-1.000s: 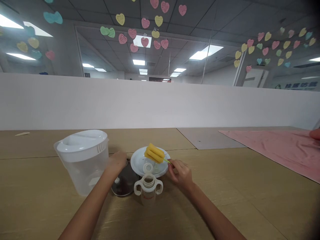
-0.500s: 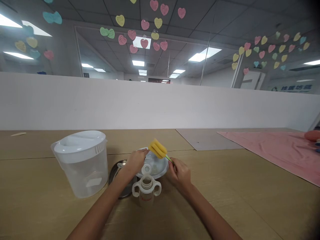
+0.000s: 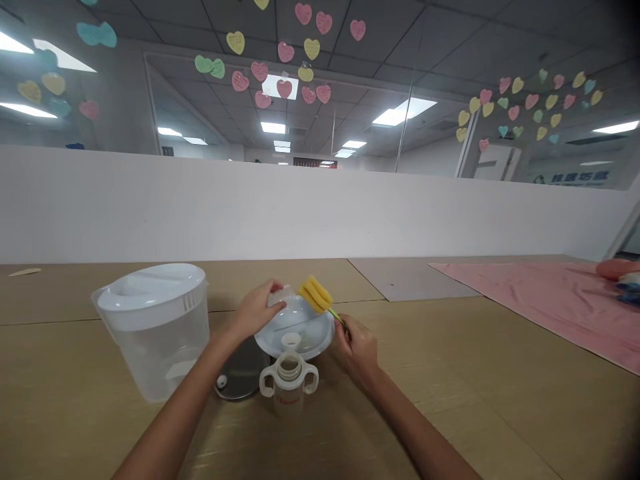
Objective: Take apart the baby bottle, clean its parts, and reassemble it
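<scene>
My right hand grips the thin green handle of a yellow sponge bottle brush, its head raised over a white bowl. Between the thumb and fingers of my left hand is a clear plastic cap, held above the bowl's left edge. A white ring-shaped piece sits at the bowl's near side. In front of the bowl, a two-handled baby bottle stands upright without a top. Partly under my left forearm lies a dark round metal dish with a small white piece in it.
A translucent plastic bucket with a white lid stands left of my left arm. A pink cloth covers the table's right side, with a reddish object on it. Behind the table rises a white wall below glass.
My left hand has moved from the metal dish to the bowl, and now lifts the clear cap there. The brush stays in my right hand, its head raised slightly. The view has shifted a little.
</scene>
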A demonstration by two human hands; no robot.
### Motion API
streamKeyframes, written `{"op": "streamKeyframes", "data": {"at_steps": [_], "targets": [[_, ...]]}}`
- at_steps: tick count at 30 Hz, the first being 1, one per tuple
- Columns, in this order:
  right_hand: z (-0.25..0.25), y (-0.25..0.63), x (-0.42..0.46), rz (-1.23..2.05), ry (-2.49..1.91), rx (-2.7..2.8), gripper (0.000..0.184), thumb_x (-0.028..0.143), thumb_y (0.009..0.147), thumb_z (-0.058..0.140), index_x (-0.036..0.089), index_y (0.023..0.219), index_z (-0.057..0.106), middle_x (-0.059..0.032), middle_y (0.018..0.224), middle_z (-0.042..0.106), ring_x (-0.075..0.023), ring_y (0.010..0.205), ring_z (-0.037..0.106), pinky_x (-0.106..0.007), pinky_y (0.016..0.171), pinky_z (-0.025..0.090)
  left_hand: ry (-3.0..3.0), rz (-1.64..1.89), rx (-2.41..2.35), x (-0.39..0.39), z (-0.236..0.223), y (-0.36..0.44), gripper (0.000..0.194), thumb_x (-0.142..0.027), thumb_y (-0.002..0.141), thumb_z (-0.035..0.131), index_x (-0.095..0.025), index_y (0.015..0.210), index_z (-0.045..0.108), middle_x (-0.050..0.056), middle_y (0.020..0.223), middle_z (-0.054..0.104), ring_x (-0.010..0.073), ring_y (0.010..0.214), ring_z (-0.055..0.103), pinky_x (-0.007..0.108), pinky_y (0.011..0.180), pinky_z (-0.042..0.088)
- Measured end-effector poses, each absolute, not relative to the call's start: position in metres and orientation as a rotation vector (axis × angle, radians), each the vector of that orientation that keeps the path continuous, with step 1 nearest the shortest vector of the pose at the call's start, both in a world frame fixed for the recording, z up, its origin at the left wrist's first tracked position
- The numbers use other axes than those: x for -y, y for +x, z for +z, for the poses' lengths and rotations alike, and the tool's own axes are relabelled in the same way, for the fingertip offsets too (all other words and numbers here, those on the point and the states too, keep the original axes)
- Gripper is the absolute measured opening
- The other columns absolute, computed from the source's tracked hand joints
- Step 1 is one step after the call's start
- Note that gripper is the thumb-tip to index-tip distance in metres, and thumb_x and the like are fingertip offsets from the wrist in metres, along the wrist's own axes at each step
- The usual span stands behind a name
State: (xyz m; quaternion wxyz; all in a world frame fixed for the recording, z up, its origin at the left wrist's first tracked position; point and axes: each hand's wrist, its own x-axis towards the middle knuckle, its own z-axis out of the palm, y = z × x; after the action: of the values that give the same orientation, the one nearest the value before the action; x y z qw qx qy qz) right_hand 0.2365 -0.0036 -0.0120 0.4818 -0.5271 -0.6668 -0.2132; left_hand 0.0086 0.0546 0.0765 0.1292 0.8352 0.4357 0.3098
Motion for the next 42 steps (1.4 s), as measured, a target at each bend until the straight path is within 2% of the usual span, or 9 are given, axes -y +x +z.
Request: {"op": "streamKeyframes", "data": {"at_steps": [3,8,14,16,18,22,28,34,42], "targets": [[-0.014,0.235,0.004,-0.546,-1.261,1.671,0.024,0.023,0.086,0.04,0.016,0.084,0.063,0.0002,0.056,0.057,-0.0091,0.049,0.049,-0.02,0.051,0.036,2.266,1.065,-1.059,-0.041,0.099,-0.002,0.037,-0.043,0.077,0.049,-0.019,0.105,0.051,0.008,0.115,0.058,0.0222,0.106,0.054,0.036,0.089,0.043],[-0.014,0.233,0.01,-0.7,-1.058,1.802,0.02,0.019,0.084,0.045,0.014,0.091,0.063,-0.003,0.059,0.06,-0.0111,0.055,0.054,-0.022,0.054,0.04,2.294,0.878,-0.847,-0.013,0.113,0.004,0.037,-0.044,0.076,0.051,-0.021,0.103,0.059,0.005,0.107,0.063,0.0207,0.094,0.059,0.031,0.082,0.047],[-0.015,0.236,0.014,-0.914,-0.953,1.828,0.027,0.017,0.085,0.047,0.017,0.109,0.06,-0.0015,0.057,0.058,-0.0108,0.054,0.054,-0.024,0.052,0.037,2.192,0.74,-0.974,0.002,0.113,0.017,0.05,-0.054,0.084,0.029,-0.017,0.086,0.063,0.0,0.061,0.059,0.0108,0.042,0.049,0.021,0.041,0.038],[-0.014,0.237,0.013,-0.949,-0.978,1.837,0.027,0.018,0.086,0.047,0.018,0.109,0.061,-0.0013,0.057,0.058,-0.0106,0.054,0.053,-0.025,0.053,0.036,2.207,0.725,-0.949,0.0,0.118,0.009,0.046,-0.052,0.083,0.034,-0.018,0.097,0.062,0.001,0.069,0.062,0.0127,0.052,0.054,0.022,0.047,0.042],[-0.011,0.238,0.011,-0.984,-1.03,1.822,0.025,0.018,0.086,0.047,0.019,0.106,0.063,-0.0016,0.058,0.059,-0.0106,0.054,0.053,-0.025,0.054,0.035,2.307,0.782,-0.959,-0.003,0.123,-0.003,0.041,-0.047,0.083,0.039,-0.023,0.112,0.056,0.003,0.094,0.064,0.0162,0.075,0.06,0.024,0.063,0.047],[-0.008,0.243,0.004,-1.009,-1.183,1.682,0.024,0.021,0.087,0.046,0.018,0.1,0.066,-0.003,0.06,0.062,-0.0118,0.054,0.052,-0.025,0.054,0.034,2.624,0.873,-1.425,-0.017,0.121,-0.027,0.045,-0.023,0.08,0.043,-0.02,0.125,0.045,0.009,0.123,0.048,0.0232,0.105,0.052,0.033,0.088,0.042],[-0.009,0.247,-0.002,-0.907,-1.281,1.576,0.026,0.024,0.089,0.042,0.018,0.096,0.066,-0.004,0.066,0.066,-0.0129,0.057,0.055,-0.025,0.057,0.036,2.622,0.274,-1.805,-0.048,0.083,-0.027,0.045,-0.003,0.071,0.043,-0.016,0.112,0.055,0.016,0.111,0.057,0.0264,0.097,0.059,0.036,0.081,0.044],[-0.011,0.243,-0.002,-0.856,-1.255,1.62,0.026,0.025,0.09,0.04,0.018,0.095,0.065,-0.0043,0.068,0.067,-0.0125,0.058,0.058,-0.024,0.057,0.038,2.607,0.239,-1.633,-0.073,0.053,-0.023,0.048,-0.005,0.064,0.054,-0.025,0.108,0.056,0.007,0.106,0.065,0.0222,0.098,0.06,0.026,0.076,0.045],[-0.013,0.242,-0.003,-0.838,-1.271,1.613,0.025,0.024,0.089,0.042,0.014,0.091,0.064,-0.0045,0.072,0.068,-0.0119,0.062,0.061,-0.022,0.059,0.04,2.553,0.25,-1.643,-0.083,0.054,-0.034,0.06,-0.008,0.066,0.054,-0.019,0.124,0.045,0.012,0.121,0.057,0.0232,0.11,0.053,0.03,0.089,0.041]]}}
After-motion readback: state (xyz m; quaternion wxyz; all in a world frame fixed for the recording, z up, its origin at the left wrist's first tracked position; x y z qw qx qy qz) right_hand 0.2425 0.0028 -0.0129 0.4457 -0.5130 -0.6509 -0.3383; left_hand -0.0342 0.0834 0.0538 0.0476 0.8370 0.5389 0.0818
